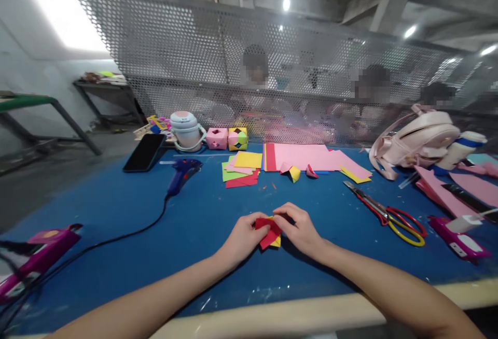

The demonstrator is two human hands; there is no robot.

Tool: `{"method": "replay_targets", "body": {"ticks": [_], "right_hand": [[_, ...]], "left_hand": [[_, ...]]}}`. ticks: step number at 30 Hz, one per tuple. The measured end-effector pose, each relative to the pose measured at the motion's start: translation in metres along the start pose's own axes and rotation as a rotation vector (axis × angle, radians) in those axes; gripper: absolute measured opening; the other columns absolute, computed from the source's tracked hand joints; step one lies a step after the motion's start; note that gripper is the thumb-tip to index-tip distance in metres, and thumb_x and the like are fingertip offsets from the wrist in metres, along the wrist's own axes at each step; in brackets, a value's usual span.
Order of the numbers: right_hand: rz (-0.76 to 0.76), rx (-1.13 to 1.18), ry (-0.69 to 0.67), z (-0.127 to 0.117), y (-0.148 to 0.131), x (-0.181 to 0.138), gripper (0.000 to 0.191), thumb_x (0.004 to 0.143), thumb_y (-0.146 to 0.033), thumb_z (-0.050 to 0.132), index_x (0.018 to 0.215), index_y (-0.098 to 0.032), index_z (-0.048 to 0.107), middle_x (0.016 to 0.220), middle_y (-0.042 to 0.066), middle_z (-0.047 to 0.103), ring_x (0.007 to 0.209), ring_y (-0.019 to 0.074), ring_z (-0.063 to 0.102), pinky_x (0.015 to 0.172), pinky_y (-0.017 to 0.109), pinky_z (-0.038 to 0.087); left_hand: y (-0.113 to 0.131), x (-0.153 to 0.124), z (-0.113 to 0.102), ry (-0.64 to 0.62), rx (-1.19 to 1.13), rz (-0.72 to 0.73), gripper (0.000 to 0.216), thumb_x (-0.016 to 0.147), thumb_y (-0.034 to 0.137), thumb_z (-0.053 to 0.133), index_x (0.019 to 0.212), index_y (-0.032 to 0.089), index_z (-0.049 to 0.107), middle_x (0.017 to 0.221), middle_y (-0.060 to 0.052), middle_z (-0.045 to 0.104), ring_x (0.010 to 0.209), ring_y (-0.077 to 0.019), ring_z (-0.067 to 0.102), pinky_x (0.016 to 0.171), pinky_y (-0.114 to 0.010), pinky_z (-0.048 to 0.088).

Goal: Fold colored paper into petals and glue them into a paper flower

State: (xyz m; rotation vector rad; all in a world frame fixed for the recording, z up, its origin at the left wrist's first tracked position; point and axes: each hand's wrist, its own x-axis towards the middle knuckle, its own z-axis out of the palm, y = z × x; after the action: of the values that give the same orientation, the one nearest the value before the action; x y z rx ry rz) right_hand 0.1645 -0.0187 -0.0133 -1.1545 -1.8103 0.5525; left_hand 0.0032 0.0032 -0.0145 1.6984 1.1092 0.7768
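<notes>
While the bare left hand [248, 234] and right hand [299, 229] pinch the folded red-and-yellow paper [273, 237] toward six o'clock on the flat blue tabletop [202, 214], uneven finger pressure could skew its creases.

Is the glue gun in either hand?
No: the left hand and right hand both grip the red and yellow paper, while the glue gun lies apart on the blue table.

This looks like a workshop: a perforated metal screen [175, 38] stands beyond the hands [246, 236]. Scissors [383, 219] and a glue gun [180, 174] share the surface [202, 214].
</notes>
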Motion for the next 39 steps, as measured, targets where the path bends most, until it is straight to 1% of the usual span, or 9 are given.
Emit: {"method": "replay_targets", "body": {"ticks": [3,8,12,15,18,21,25,33,39], "right_hand": [[0.055,-0.023,0.033,-0.004,0.007,0.003,0.020,0.087,-0.020,0.042,0.088,-0.017,0.062,0.083,0.003,0.061,0.076,0.0118,0.057,0.071,0.023,0.044],[0.156,-0.082,0.030,-0.004,0.022,0.006,0.022,0.080,-0.010,0.041,0.087,-0.017,0.060,0.076,0.001,0.062,0.070,0.0115,0.057,0.066,0.022,0.044],[0.109,-0.170,-0.025,0.000,0.027,0.005,0.022,0.076,-0.007,0.041,0.078,-0.018,0.060,0.075,0.000,0.063,0.071,0.0116,0.057,0.066,0.021,0.042],[0.080,-0.234,-0.069,0.002,0.029,0.004,0.022,0.075,-0.006,0.041,0.077,-0.018,0.060,0.074,0.000,0.063,0.069,0.0114,0.057,0.065,0.021,0.042],[0.077,-0.264,-0.091,0.003,0.028,0.003,0.022,0.075,-0.007,0.043,0.080,-0.018,0.061,0.074,0.000,0.065,0.068,0.0116,0.059,0.065,0.020,0.042],[0.075,-0.270,-0.113,0.002,0.025,0.002,0.025,0.078,-0.008,0.042,0.087,-0.019,0.062,0.082,0.001,0.068,0.074,0.0119,0.062,0.068,0.020,0.044],[0.050,-0.278,-0.104,0.001,0.018,0.002,0.025,0.081,-0.012,0.042,0.095,-0.019,0.062,0.086,0.002,0.068,0.078,0.0124,0.062,0.071,0.021,0.045],[-0.016,-0.346,-0.110,0.004,0.021,0.002,0.023,0.080,-0.013,0.044,0.096,-0.019,0.059,0.088,0.004,0.066,0.080,0.0133,0.061,0.072,0.022,0.046],[-0.063,-0.389,-0.157,0.004,0.023,0.002,0.023,0.081,-0.012,0.043,0.095,-0.019,0.060,0.091,0.004,0.067,0.084,0.0135,0.061,0.074,0.022,0.046]], "left_hand": [[-0.003,0.001,0.000,-0.020,-0.027,-0.017,0.021,0.066,0.023,0.048,0.077,0.013,0.064,0.072,-0.002,0.065,0.066,-0.0153,0.057,0.063,-0.024,0.043],[0.000,0.002,0.001,-0.051,-0.052,-0.042,0.025,0.065,0.028,0.048,0.078,0.014,0.064,0.076,-0.003,0.067,0.070,-0.0173,0.058,0.064,-0.025,0.044],[0.004,0.001,0.001,-0.049,-0.010,-0.040,0.025,0.064,0.029,0.047,0.076,0.015,0.064,0.071,-0.002,0.065,0.067,-0.0169,0.057,0.063,-0.024,0.043],[0.007,0.001,0.000,-0.059,-0.001,-0.047,0.027,0.063,0.030,0.046,0.076,0.015,0.064,0.071,-0.001,0.065,0.067,-0.0170,0.057,0.062,-0.024,0.043],[0.008,0.001,0.000,-0.070,0.005,-0.039,0.027,0.064,0.032,0.046,0.076,0.016,0.063,0.070,-0.001,0.065,0.067,-0.0171,0.057,0.062,-0.024,0.043],[0.008,0.000,-0.001,-0.076,0.005,-0.031,0.027,0.064,0.032,0.046,0.076,0.016,0.063,0.070,-0.001,0.065,0.067,-0.0173,0.057,0.063,-0.024,0.043],[0.008,0.000,-0.002,-0.095,0.013,-0.009,0.026,0.065,0.032,0.046,0.076,0.016,0.063,0.073,-0.002,0.065,0.071,-0.0179,0.057,0.066,-0.024,0.042],[0.005,0.002,-0.002,-0.112,0.026,-0.005,0.027,0.064,0.034,0.047,0.075,0.016,0.063,0.071,-0.001,0.064,0.069,-0.0185,0.056,0.063,-0.024,0.042],[0.006,0.002,-0.002,-0.111,0.015,0.002,0.026,0.064,0.034,0.047,0.074,0.016,0.063,0.070,-0.002,0.064,0.069,-0.0187,0.055,0.063,-0.025,0.041]]}}
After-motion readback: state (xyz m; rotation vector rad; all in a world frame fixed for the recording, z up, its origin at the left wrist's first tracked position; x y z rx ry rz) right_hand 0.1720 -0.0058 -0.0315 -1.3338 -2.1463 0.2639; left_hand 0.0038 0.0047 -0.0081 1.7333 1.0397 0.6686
